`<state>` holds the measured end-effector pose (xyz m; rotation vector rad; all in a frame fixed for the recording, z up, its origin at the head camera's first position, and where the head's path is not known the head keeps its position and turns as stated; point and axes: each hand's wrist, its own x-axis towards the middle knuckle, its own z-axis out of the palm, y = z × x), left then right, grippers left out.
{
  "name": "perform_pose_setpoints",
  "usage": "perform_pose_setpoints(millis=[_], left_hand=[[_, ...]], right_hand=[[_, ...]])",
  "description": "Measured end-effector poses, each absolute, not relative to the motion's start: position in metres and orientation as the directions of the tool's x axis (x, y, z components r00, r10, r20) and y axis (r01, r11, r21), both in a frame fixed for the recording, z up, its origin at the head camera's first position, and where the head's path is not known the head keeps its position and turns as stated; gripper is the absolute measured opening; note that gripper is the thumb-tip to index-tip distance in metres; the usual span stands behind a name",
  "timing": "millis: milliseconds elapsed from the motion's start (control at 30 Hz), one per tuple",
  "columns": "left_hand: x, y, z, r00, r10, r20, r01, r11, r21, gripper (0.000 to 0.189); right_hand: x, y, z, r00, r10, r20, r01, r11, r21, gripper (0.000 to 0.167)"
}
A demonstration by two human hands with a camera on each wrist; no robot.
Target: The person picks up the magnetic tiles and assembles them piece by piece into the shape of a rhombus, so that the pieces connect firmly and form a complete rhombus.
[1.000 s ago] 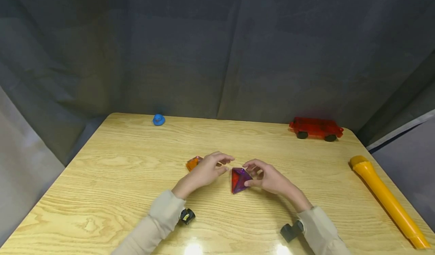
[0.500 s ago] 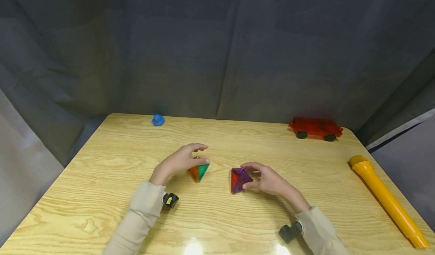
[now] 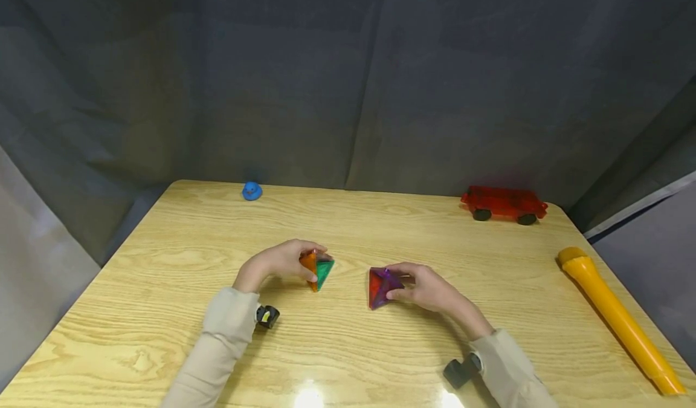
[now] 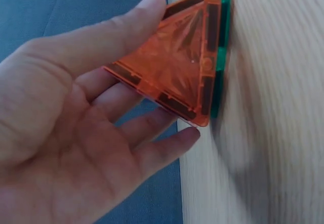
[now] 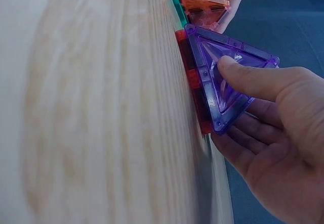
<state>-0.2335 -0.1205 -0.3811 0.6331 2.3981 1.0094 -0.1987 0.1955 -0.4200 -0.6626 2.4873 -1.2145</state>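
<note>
Two small pyramids of see-through magnetic tiles stand on the wooden table. My left hand (image 3: 280, 260) pinches the orange and green magnetic tile pyramid (image 3: 324, 271), its thumb on the orange tile (image 4: 177, 62) and its fingers on the far side. To the right, my right hand (image 3: 432, 288) holds the purple and red magnetic tile pyramid (image 3: 383, 287). In the right wrist view the thumb presses the purple tile (image 5: 235, 57), with the fingers behind it. The red tile (image 5: 193, 80) lies along the tabletop. A short gap separates the two pyramids.
A blue toy duck (image 3: 252, 191) sits at the table's back left edge. At the back right stands a red wheeled toy base (image 3: 503, 203). A long yellow toy microphone (image 3: 620, 317) lies along the right edge. Dark curtain (image 3: 283, 93) hangs behind the table (image 3: 348, 347).
My left hand has moved left from beside the purple and red pyramid to the orange and green one, and its thumb and fingers have closed on it. The right hand stays nearly in place.
</note>
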Motion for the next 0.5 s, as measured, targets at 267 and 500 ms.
perform_pose_setpoints(millis=[267,500], left_hand=[[-0.232,-0.111,-0.386,-0.782,0.6,-0.167,0.326,0.624,0.71,0.05],[-0.226,-0.1,-0.387,-0.794,0.586,-0.161,0.316,0.625,0.714,0.052]], right_hand=[[-0.199,0.194,-0.42,-0.861,-0.506,-0.052,-0.276,0.551,-0.788,0.053],[-0.201,0.189,-0.42,-0.874,-0.482,-0.062,-0.251,0.558,-0.791,0.053]])
